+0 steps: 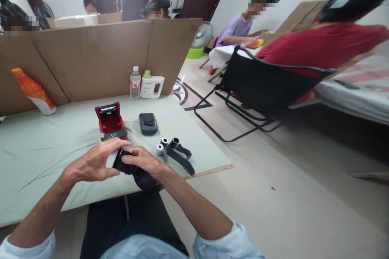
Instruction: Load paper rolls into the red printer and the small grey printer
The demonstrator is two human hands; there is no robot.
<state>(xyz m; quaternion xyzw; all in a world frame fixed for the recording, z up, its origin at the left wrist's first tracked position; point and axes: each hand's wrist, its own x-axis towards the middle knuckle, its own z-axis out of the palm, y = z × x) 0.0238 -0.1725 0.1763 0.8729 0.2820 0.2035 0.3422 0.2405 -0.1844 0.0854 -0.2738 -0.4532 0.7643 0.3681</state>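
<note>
My right hand (145,160) is closed on a black case (124,163), its thumb lying on the front. A dark, soft-looking part (146,179) hangs under that hand, and I cannot tell if it belongs to the case. My left hand (92,161) curves around the case's left end, fingers at the upper corner and thumb at the lower one. Just beyond stands a small red and black printer (111,123) with its lid up. To its right lies a dark grey portable device (148,124). Small paper rolls (159,149) and a black strap (180,160) lie right of my hands.
An orange bottle (35,91) leans against a cardboard partition (106,58). A clear water bottle (135,83) and a white jug (152,85) stand at the back of the table (69,129). A black folding chair (261,89) with a seated person is to the right.
</note>
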